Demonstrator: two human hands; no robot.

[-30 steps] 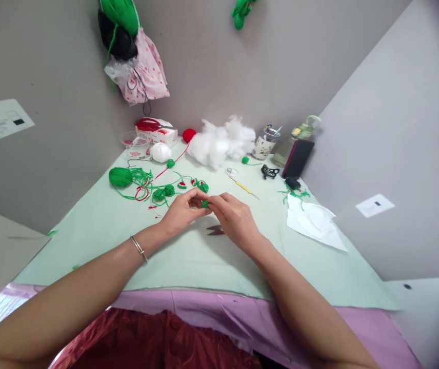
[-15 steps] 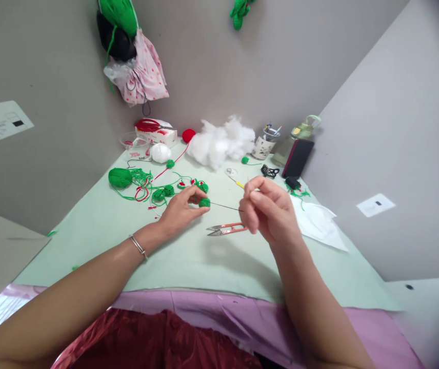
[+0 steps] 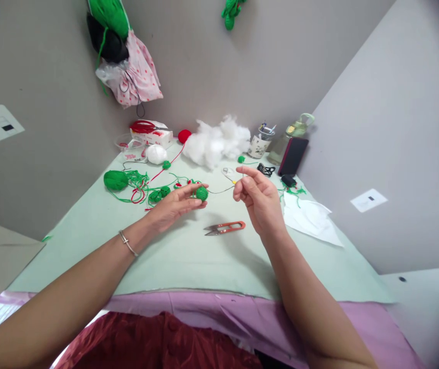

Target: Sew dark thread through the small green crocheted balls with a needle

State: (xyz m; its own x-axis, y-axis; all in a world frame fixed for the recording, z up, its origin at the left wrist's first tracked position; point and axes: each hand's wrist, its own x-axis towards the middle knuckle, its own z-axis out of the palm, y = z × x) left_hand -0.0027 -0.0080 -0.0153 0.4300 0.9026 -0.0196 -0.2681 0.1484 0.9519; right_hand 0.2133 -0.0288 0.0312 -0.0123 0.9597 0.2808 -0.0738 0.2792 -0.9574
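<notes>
My left hand (image 3: 173, 206) holds a small green crocheted ball (image 3: 201, 193) between thumb and fingers. From the ball a dark thread (image 3: 221, 191) runs slackly across to my right hand (image 3: 257, 195). The right thumb and forefinger are pinched on a thin, pale sewing needle (image 3: 243, 173), only partly visible. Below and between both hands, orange-handled thread snips (image 3: 225, 228) lie on the table with their blades toward the left. Near my left fingers rest more green crocheted balls (image 3: 160, 194) and small red, white and green pieces (image 3: 178, 184).
White stuffing (image 3: 217, 143) is heaped at the back, beside a red yarn ball (image 3: 184, 136). A green yarn ball (image 3: 115, 180) with loose strands lies left. To the right are a pen cup (image 3: 258, 146), a bottle (image 3: 281, 148), a phone (image 3: 294, 157) and white sheets (image 3: 310, 218).
My left fingers have spread more along the ball, and it has turned. My right hand has moved slightly away and left, uncovering the snips' handles. The thread has slackened.
</notes>
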